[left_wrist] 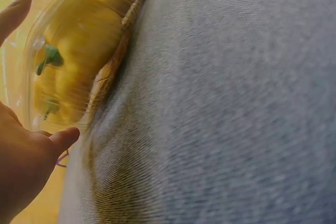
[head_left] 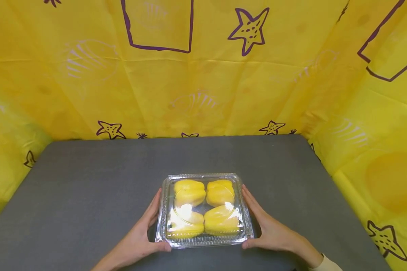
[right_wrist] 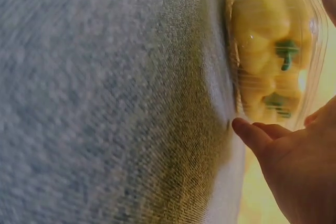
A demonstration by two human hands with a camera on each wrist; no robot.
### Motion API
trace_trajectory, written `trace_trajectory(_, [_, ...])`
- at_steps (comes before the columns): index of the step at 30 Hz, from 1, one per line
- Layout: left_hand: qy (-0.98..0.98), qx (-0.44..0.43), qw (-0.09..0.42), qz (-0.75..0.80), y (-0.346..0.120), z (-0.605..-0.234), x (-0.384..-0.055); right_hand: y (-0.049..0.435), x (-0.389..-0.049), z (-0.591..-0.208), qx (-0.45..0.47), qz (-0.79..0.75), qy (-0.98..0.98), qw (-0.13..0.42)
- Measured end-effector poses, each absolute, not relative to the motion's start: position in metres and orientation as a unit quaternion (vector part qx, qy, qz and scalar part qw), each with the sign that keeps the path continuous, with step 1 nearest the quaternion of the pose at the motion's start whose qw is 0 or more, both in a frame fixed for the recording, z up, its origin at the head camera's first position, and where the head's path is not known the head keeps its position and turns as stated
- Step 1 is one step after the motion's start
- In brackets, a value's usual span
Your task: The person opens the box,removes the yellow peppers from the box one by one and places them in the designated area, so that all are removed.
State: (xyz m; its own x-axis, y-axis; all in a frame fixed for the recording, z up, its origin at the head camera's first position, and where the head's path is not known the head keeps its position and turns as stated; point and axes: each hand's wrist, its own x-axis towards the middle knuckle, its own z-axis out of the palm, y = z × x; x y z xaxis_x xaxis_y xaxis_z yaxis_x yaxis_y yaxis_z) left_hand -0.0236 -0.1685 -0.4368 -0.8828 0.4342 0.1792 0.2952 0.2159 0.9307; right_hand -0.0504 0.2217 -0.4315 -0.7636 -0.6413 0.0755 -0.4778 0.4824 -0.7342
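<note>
A clear plastic container (head_left: 203, 244) with a closed lid sits at the near middle of the grey table. Several yellow bell peppers (head_left: 220, 194) fill it in two rows; green stems show through its wall in both wrist views. My left hand (head_left: 143, 233) holds the container's left side, its thumb at the near left corner and its fingers along the edge. On the opposite side my right hand (head_left: 271, 229) holds it likewise, thumb at the near right corner. Some fingertips are hidden by the container. Glare covers part of the lid.
Grey cloth covers the table (head_left: 98, 180), with its far edge against a yellow curtain (head_left: 203, 82) printed with starfish and fish. More of this yellow fabric hangs along the left and right sides.
</note>
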Motion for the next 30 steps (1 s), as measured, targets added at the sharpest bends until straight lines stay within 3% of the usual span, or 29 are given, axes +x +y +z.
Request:
trace_trajectory(10, [0.721,0.238,0.105,0.642,-0.161,-0.445,-0.021,0.215,-0.049,-0.44,-0.343,-0.43,0.828,0.108])
trace_trajectory(18, [0.762,0.252,0.023,0.596,-0.15,-0.448,-0.016,0.209,-0.047,-0.442,-0.334,-0.436,0.83,0.1])
trace_trajectory(30, [0.78,0.191,0.001,0.596,-0.138,-0.45,-0.016,0.201,-0.046,-0.445,-0.307,-0.443,0.838,0.084])
